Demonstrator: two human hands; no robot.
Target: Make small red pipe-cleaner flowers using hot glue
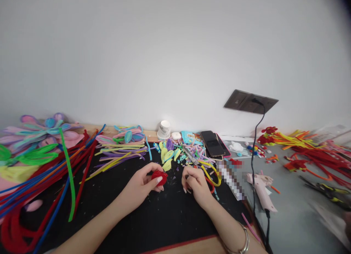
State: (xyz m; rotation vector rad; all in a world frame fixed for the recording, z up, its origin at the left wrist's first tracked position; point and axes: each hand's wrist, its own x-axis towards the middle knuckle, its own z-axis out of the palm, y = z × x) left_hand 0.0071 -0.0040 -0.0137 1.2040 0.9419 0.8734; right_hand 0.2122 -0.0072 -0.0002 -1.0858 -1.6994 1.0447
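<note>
My left hand (146,181) pinches a small rounded red piece (159,178), which looks like coiled pipe cleaner, between thumb and fingers. A short distance to its right, my right hand (196,182) hovers over the black mat (164,217) with fingers curled together. Whatever those fingers may hold is too small or hidden to make out. Just beyond my right hand lie scissors (190,154), blades toward the wall, and a yellow loop (212,173). Pale yellow looped petals (166,155) lie beyond the red piece, among small cut bits.
Pipe cleaners (68,166) and fuzzy flowers (46,133) cover the left side. A paper cup (164,129) and phone (212,143) stand along the back. At right, a glue gun (261,190) trails a cord (255,155) to the wall socket; pliers (326,192) lie farther right.
</note>
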